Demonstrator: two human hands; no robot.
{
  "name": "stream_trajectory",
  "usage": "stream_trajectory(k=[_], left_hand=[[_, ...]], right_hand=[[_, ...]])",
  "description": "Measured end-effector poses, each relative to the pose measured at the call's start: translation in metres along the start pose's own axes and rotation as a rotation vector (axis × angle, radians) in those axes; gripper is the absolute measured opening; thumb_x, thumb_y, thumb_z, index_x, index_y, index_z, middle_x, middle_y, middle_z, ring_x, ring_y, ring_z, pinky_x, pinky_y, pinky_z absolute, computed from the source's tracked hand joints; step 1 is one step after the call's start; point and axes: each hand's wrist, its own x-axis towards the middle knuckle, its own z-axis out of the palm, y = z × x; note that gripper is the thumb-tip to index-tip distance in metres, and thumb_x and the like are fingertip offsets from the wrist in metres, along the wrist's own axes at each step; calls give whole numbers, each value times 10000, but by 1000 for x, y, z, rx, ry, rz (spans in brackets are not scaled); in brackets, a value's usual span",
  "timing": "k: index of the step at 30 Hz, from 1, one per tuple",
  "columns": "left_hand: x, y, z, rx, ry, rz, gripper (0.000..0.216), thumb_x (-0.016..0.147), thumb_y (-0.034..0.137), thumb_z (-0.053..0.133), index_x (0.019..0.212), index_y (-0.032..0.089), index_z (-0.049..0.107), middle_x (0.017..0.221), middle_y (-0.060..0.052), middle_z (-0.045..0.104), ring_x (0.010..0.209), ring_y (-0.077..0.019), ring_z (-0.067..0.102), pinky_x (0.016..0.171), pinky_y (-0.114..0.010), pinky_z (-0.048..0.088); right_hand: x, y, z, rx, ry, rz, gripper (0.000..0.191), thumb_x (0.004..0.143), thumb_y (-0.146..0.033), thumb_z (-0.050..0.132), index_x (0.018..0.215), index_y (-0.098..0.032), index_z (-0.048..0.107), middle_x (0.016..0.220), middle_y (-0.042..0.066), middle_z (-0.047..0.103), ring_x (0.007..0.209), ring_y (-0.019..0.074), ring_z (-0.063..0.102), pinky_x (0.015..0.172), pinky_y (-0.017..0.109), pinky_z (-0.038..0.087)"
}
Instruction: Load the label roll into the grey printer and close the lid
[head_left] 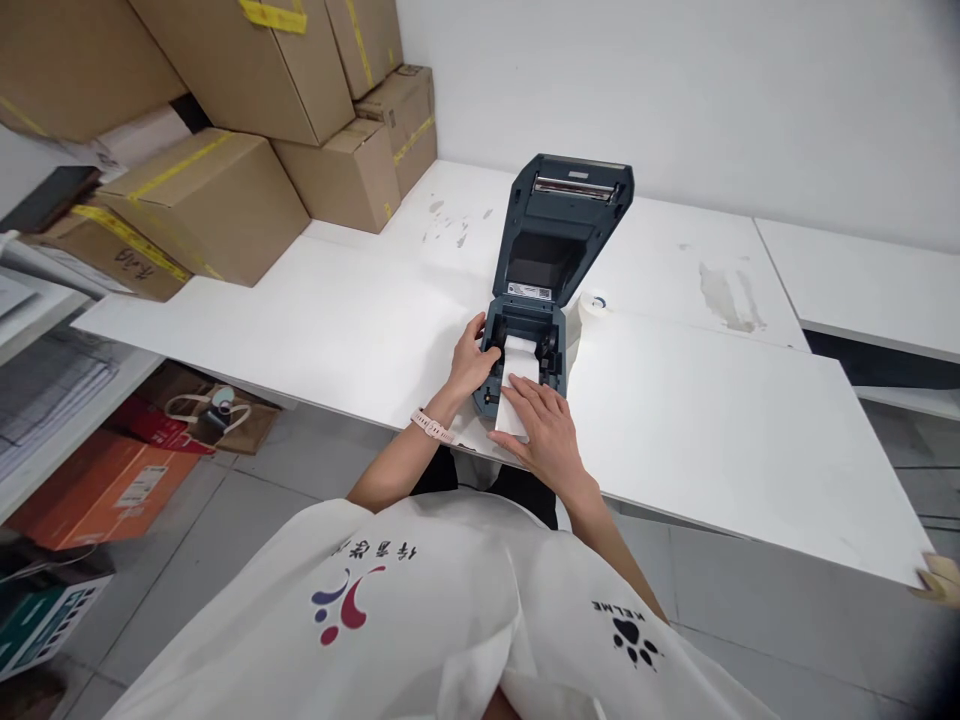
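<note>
A dark grey label printer (547,260) stands on the white table (712,430) with its lid swung up and open. A strip of white label paper (516,385) runs out of its bay toward me. My left hand (472,362), a pink watch on its wrist, grips the left edge of the printer's base, fingers curled over it. Fingers stretched out, my right hand (541,430) lies flat on the front end of the paper strip.
A white roll (592,305) sits just right of the printer. Cardboard boxes (217,200) are stacked at the table's far left corner against the wall. Shelving with papers, a bag and coloured boxes (97,490) stand on the floor to my left.
</note>
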Motion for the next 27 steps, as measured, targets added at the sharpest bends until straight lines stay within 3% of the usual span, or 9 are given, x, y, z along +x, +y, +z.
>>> stream_trajectory(k=[3, 9, 14, 16, 18, 20, 23, 25, 27], left_hand=[[0, 0, 0, 18, -14, -5, 814, 780, 185, 609, 1562, 200, 388, 1627, -135, 454, 1521, -299, 421, 1226, -450, 391], [2, -1, 0, 28, -33, -1, 817, 780, 237, 666, 1550, 208, 395, 1606, -134, 480, 1496, -305, 451, 1215, -436, 397], [4, -1, 0, 23, -33, -4, 814, 776, 226, 669, 1546, 192, 406, 1618, -136, 464, 1508, -315, 436, 1225, -426, 389], [3, 0, -1, 27, -42, -19, 825, 796, 245, 671, 1567, 217, 378, 1632, -125, 447, 1521, -323, 418, 1226, -435, 389], [-2, 2, -2, 31, -55, -31, 841, 839, 308, 675, 1600, 255, 319, 1656, -114, 416, 1543, -333, 385, 1221, -454, 396], [-14, 4, -4, 36, -84, -35, 872, 871, 402, 687, 1624, 295, 260, 1695, -97, 354, 1580, -345, 318, 1230, -473, 386], [-46, 8, -6, 59, -124, -48, 958, 844, 511, 739, 1634, 345, 222, 1740, -63, 263, 1616, -364, 222, 1269, -507, 332], [-71, 9, -8, 75, -123, -67, 999, 837, 529, 750, 1643, 361, 185, 1758, -56, 210, 1618, -369, 213, 1283, -529, 306], [-93, 9, -10, 79, -133, -97, 1050, 828, 549, 757, 1654, 370, 134, 1771, -56, 156, 1628, -369, 178, 1292, -537, 286]], right_hand=[[0, 2, -1, -18, -27, -3, 608, 951, -522, 648, 1503, -318, 499, 1558, 100, 564, 1380, 388, 566, 1066, 606, 470], [3, 8, -3, 47, -6, 2, 384, 1027, -361, 554, 1403, -330, 623, 1474, 45, 649, 1347, 332, 606, 1032, 560, 495], [-1, 6, -9, 157, -51, 34, 394, 1003, -463, 593, 1371, -341, 664, 1492, 42, 629, 1404, 342, 571, 1118, 609, 447], [-1, 10, -21, 309, -117, 37, 430, 952, -538, 653, 1345, -365, 678, 1464, 28, 657, 1393, 344, 586, 1193, 640, 383], [8, 20, -39, 484, -64, 94, 397, 952, -555, 645, 1310, -391, 695, 1401, 8, 705, 1355, 319, 624, 1231, 622, 372], [30, 36, -59, 554, 170, 204, 392, 981, -553, 596, 1325, -387, 683, 1406, 14, 695, 1376, 300, 605, 1228, 576, 407], [90, 68, -84, 498, 482, 276, 587, 980, -654, 533, 1488, -358, 527, 1593, 24, 514, 1530, 301, 422, 1253, 547, 368], [139, 88, -94, 560, 532, 262, 731, 966, -721, 492, 1575, -333, 376, 1715, 21, 319, 1591, 263, 304, 1290, 495, 306], [184, 103, -102, 647, 478, 290, 805, 966, -737, 475, 1610, -289, 292, 1756, 20, 210, 1620, 222, 226, 1317, 443, 227]])
